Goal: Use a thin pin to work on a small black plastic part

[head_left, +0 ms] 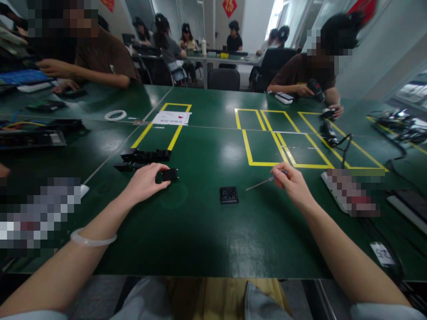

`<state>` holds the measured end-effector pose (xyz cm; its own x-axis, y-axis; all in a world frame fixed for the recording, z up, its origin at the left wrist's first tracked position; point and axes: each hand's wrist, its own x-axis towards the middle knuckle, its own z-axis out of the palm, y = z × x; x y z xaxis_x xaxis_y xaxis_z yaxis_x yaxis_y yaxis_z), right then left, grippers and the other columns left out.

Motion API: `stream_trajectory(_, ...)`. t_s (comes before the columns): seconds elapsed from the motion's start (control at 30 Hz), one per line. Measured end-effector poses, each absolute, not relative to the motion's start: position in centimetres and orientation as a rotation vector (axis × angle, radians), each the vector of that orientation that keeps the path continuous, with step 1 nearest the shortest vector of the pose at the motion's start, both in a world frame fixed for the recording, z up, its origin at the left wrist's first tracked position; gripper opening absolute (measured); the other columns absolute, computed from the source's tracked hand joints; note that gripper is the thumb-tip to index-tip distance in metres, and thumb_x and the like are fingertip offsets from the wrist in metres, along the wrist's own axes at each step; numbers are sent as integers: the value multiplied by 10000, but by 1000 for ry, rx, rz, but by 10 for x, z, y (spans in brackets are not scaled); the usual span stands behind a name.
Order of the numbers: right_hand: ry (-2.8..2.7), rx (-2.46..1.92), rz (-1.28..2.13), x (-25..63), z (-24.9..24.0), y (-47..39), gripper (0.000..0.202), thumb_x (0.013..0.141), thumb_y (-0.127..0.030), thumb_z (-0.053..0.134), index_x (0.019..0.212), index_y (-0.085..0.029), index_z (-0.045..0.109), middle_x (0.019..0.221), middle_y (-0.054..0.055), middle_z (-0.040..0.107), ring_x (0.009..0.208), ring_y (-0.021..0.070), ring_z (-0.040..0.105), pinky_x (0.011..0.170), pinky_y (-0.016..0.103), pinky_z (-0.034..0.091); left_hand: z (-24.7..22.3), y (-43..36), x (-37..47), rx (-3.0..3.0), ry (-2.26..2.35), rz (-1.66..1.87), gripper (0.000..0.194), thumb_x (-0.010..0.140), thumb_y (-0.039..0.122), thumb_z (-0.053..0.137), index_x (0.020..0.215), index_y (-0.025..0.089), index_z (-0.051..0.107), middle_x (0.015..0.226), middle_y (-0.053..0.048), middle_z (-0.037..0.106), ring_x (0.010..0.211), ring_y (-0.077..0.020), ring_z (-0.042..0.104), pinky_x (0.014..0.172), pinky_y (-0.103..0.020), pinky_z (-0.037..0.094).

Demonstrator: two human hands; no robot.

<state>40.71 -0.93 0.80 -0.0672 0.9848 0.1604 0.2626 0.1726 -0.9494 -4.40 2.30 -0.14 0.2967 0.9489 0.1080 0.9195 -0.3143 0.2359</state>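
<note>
My left hand [148, 182] is closed around a small black box-shaped part [170, 174], thumb and fingers gripping its left side. Behind that hand lie several long black parts [147, 155] in a cluster. My right hand [293, 182] holds a screwdriver [263, 182] by its handle, mostly hidden by the fingers, the thin shaft pointing left and slightly down. Left of the screwdriver's tip, and apart from it, a square black part [228, 195] with a recessed, detailed face rests on the green table [207, 240].
Yellow tape outlines [267, 163] mark the table, with a paper sheet [171, 118] and a tape roll [115, 115] farther left. Cables [348, 142] lie at the right. Across the table, one person holds a dark power tool [315, 89]; another [103, 58] sits at the left.
</note>
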Motion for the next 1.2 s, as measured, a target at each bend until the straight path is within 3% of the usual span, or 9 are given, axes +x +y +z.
stream_trajectory(0.23,-1370,-1237,1093,411,-13,-17,203,858,-410,586,820,-220,529,538,-84,378,491,73,350,491,248,222,-7,28,-67,2438,1825,294,473,795,521,579,1138,195,572,1106,-106,653,995,-325,595,877,-439,429)
stream_trajectory(0.47,-1332,-1216,1127,418,-28,-14,202,859,-407,591,815,-218,536,531,-83,374,483,63,341,478,238,202,-21,33,-71,2571,1753,384,561,857,620,479,1268,247,562,1173,-84,637,1099,-301,564,987,-457,358)
stream_trajectory(0.73,-1325,-1210,1151,419,-35,-15,200,855,-409,597,815,-221,543,536,-83,377,483,64,344,475,236,210,-26,27,-70,2533,1781,479,519,882,564,469,1275,235,551,1195,-86,619,1127,-290,549,1003,-462,367)
stream_trajectory(0.97,-1399,-1085,1122,404,7,7,186,775,-368,690,860,-212,636,540,-67,458,491,76,415,494,249,299,-25,20,-75,2533,1807,517,476,870,490,525,1264,223,522,1223,-88,604,1144,-290,542,1025,-479,360)
stream_trajectory(1.07,-1519,-1055,1051,382,27,21,206,809,-384,637,923,-217,675,486,-82,411,466,80,414,492,250,317,-26,15,-74,2528,1792,547,462,879,497,512,1256,230,523,1216,-86,614,1153,-293,542,1045,-502,338)
stream_trajectory(1.2,-1914,-1113,936,335,29,26,246,863,-382,537,968,-205,673,590,-39,548,546,101,500,555,259,377,-28,9,-67,2541,1735,616,443,889,507,498,1237,234,531,1238,-88,614,1188,-301,528,1067,-521,311)
